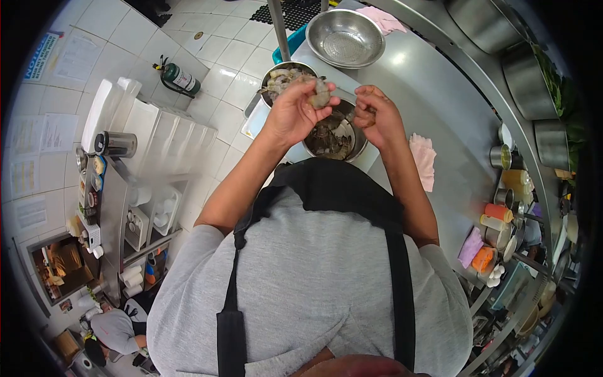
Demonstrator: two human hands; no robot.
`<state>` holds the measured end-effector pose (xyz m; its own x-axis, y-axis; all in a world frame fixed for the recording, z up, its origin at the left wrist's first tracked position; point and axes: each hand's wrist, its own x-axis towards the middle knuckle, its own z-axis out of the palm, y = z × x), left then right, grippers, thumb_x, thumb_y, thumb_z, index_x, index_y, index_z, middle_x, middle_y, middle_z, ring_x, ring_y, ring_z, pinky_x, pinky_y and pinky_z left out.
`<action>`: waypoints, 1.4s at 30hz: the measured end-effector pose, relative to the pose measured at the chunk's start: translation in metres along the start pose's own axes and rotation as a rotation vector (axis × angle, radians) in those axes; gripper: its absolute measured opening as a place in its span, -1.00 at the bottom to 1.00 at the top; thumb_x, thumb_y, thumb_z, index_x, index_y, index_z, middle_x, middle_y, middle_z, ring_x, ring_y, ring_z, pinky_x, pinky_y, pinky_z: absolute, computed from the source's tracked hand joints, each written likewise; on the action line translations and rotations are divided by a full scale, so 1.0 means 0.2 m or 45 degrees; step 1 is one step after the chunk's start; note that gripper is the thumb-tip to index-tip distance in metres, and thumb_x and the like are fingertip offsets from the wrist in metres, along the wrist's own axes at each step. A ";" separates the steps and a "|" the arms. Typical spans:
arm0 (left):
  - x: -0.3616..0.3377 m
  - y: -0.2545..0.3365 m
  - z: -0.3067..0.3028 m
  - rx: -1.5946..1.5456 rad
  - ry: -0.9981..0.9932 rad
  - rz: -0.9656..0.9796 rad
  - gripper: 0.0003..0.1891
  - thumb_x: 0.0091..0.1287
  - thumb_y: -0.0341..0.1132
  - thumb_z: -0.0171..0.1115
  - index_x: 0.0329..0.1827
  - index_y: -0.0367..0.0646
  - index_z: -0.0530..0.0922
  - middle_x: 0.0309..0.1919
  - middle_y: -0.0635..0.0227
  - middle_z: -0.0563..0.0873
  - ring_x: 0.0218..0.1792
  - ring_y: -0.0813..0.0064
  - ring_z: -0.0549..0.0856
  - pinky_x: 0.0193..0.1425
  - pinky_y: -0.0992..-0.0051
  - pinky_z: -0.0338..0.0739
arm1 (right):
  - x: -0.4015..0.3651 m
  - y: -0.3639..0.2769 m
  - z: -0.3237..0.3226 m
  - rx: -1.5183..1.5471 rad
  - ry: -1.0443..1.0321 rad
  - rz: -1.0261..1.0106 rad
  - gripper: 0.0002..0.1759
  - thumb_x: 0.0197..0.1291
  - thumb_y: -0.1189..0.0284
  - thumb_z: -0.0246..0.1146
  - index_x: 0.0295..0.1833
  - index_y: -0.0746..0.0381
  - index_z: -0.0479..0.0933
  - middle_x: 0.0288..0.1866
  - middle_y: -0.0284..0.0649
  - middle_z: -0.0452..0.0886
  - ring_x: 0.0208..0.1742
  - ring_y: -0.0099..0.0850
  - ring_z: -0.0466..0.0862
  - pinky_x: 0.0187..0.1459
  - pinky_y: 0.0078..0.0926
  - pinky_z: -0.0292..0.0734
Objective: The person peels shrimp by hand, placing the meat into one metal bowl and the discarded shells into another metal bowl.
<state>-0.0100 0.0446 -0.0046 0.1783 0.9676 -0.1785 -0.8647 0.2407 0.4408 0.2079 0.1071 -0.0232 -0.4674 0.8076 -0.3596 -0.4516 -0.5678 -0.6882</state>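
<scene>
My left hand (291,114) is closed around a greyish peeled-looking shrimp (319,95), held up between thumb and fingers. My right hand (380,119) is a short way to its right, fingers curled in a pinch; whatever is in it, if anything, is too small to make out. Below and between both hands stands a metal bowl (360,146) with dark shrimp or shells (330,139) in it. Partly behind my left hand, another metal bowl (266,95) holds a heap of pale shrimp (282,78). Both bowls stand on or beside a white board (256,120).
A metal colander (345,39) sits at the back of the steel counter (433,94). Pink cloths lie beside it and right of my arm (422,162). A shelf with pots (527,81) runs along the right. Another person (113,330) is far off at lower left.
</scene>
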 end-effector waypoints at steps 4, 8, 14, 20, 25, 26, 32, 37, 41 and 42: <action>0.02 -0.06 -0.09 0.686 -0.030 -0.060 -0.69 0.59 -0.25 0.23 0.25 -0.23 0.64 -0.05 0.30 0.80 -0.25 0.56 0.73 -0.17 0.58 0.61 | -0.06 -0.05 0.10 -0.358 0.024 -0.142 -0.82 0.37 0.43 0.36 0.01 0.23 0.59 -0.39 -0.41 0.51 -0.46 -0.68 0.40 -0.45 -0.65 0.26; -0.01 -0.08 -0.04 1.331 -0.056 -0.053 -0.68 0.57 -0.18 0.30 0.21 -0.19 0.73 -0.19 0.41 0.82 -0.37 0.71 0.67 -0.26 0.67 0.53 | -0.04 -0.05 0.10 -1.024 -0.136 -0.448 -0.75 0.35 0.36 0.44 -0.01 0.27 0.60 -0.22 -0.33 0.68 -0.33 -0.66 0.56 -0.36 -0.60 0.45; -0.02 -0.07 -0.03 1.175 0.016 -0.083 -0.70 0.56 -0.19 0.32 0.18 -0.18 0.76 -0.22 0.44 0.81 -0.37 0.72 0.65 -0.27 0.67 0.50 | -0.06 -0.06 0.14 -1.294 -0.108 -0.587 -0.75 0.31 0.42 0.46 -0.16 0.32 0.53 -0.29 -0.32 0.69 -0.28 -0.55 0.65 -0.21 -0.43 0.59; 0.00 -0.14 -0.02 0.991 0.070 0.065 -0.70 0.55 -0.21 0.34 0.14 -0.24 0.76 -0.24 0.48 0.79 -0.36 0.73 0.66 -0.27 0.67 0.48 | 0.03 0.12 0.15 -1.403 0.171 -1.277 -0.73 0.29 0.49 0.44 -0.25 0.28 0.44 -0.39 -0.29 0.60 -0.36 -0.55 0.62 -0.30 -0.45 0.54; 0.03 -0.09 -0.07 1.448 0.171 0.315 -0.68 0.52 -0.20 0.35 0.11 -0.28 0.77 -0.28 0.44 0.80 -0.35 0.71 0.71 -0.25 0.59 0.59 | 0.09 0.16 0.13 -0.468 0.256 -0.539 -0.76 0.28 0.55 0.40 -0.22 0.23 0.42 -0.44 -0.34 0.51 -0.52 -0.60 0.48 -0.52 -0.56 0.35; 0.07 -0.06 -0.12 1.445 0.171 0.317 -0.68 0.52 -0.20 0.35 0.11 -0.28 0.77 -0.28 0.44 0.80 -0.35 0.71 0.71 -0.25 0.59 0.59 | 0.12 0.17 0.12 -0.349 0.292 -0.514 -0.78 0.27 0.58 0.37 -0.21 0.22 0.41 -0.44 -0.35 0.49 -0.54 -0.63 0.45 -0.55 -0.58 0.31; 0.25 0.18 -0.39 2.419 0.396 0.755 -0.75 0.30 -0.22 0.40 -0.02 -0.07 0.83 -0.25 0.20 0.86 -0.33 0.11 0.81 -0.14 0.27 0.69 | 0.18 0.10 0.07 -0.424 0.209 -0.439 -0.87 0.24 0.58 0.30 -0.17 0.26 0.47 -0.44 -0.34 0.50 -0.55 -0.63 0.45 -0.56 -0.59 0.30; 0.23 0.12 -0.31 1.923 0.372 0.684 -0.67 0.48 -0.12 0.30 0.12 -0.13 0.76 0.07 0.17 0.80 0.15 0.21 0.72 0.29 0.27 0.59 | 0.19 0.06 0.18 -1.292 -0.003 -0.662 -0.80 0.27 0.41 0.32 -0.12 0.34 0.63 -0.33 -0.28 0.69 -0.41 -0.54 0.62 -0.33 -0.49 0.53; 0.14 0.01 -0.12 0.102 0.415 -0.285 -0.61 0.66 -0.05 0.03 0.25 -0.17 0.57 0.20 0.23 0.70 0.24 0.23 0.68 0.37 0.02 0.57 | 0.15 0.00 0.42 -1.771 -0.411 -0.438 -0.71 0.30 0.30 0.32 0.00 0.26 0.72 -0.13 -0.13 0.80 -0.17 -0.31 0.77 -0.06 -0.36 0.64; 0.13 0.00 -0.17 -0.116 0.365 -0.372 -0.62 0.66 -0.08 0.03 0.26 -0.19 0.56 0.24 0.21 0.68 0.27 0.19 0.67 0.38 -0.02 0.56 | 0.15 0.00 0.42 -1.771 -0.404 -0.423 -0.71 0.30 0.30 0.32 0.00 0.26 0.72 -0.13 -0.13 0.80 -0.17 -0.31 0.77 -0.06 -0.36 0.64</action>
<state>-0.0213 0.0672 -0.0400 0.2958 0.7961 -0.5279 -0.8375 0.4819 0.2575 0.1299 0.1183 0.0197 -0.7177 0.6950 -0.0425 0.4261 0.3901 -0.8162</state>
